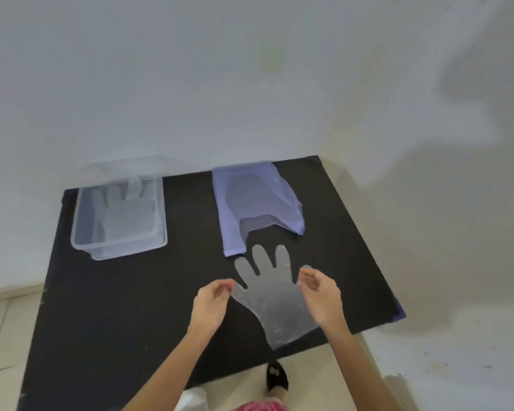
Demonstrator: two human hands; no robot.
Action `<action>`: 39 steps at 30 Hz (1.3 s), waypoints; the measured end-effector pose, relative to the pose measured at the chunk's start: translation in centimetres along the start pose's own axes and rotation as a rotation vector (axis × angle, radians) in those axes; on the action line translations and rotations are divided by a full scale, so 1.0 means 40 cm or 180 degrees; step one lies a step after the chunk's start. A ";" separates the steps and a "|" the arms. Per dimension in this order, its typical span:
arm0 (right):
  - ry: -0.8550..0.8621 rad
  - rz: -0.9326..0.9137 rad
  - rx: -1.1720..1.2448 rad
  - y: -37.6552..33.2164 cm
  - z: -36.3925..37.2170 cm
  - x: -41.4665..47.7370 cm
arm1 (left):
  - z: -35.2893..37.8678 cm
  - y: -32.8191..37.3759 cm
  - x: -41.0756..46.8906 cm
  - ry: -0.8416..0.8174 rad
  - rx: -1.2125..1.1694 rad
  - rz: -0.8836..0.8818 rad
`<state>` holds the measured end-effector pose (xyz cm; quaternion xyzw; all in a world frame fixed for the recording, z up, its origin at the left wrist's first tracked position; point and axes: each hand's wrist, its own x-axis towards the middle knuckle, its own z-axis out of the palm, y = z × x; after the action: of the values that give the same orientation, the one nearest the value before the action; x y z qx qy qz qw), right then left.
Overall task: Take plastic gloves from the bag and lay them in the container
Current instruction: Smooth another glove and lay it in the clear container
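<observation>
Pinching opposite edges of one clear plastic glove (pixel 275 301), the left hand (pixel 211 304) grips its thumb side and the right hand (pixel 321 295) its little-finger side, so that the glove is spread flat, fingers pointing away, over the near part of the black table (pixel 125 307). Just beyond the glove's fingertips lies one pale purple bag (pixel 257 203), its opening facing the hands. One clear container (pixel 119 215), well apart at the table's far left, holds at least one more glove (pixel 123 209); the exact count cannot be told.
</observation>
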<state>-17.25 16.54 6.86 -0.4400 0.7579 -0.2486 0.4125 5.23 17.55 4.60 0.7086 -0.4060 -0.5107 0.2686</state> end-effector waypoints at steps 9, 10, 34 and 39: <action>-0.0341 0.0420 -0.0544 0.185 -0.094 0.063 | 0.224 -0.062 -0.079 0.0589 -0.0107 -0.0791; -0.0407 0.0455 -0.0575 0.195 -0.085 0.066 | 0.243 -0.072 -0.086 0.0612 -0.0143 -0.0925; -0.0366 0.0410 0.0645 0.165 -0.044 0.059 | 0.303 -0.005 -0.128 0.1439 -0.1019 -0.0879; -0.0635 0.0043 0.0447 0.065 -0.065 0.081 | 0.214 0.066 -0.111 0.1394 -0.1055 -0.0678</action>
<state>-21.51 15.00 5.00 -0.4275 0.6968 -0.2533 0.5173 -4.29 20.21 6.09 0.7871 -0.1728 -0.4303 0.4067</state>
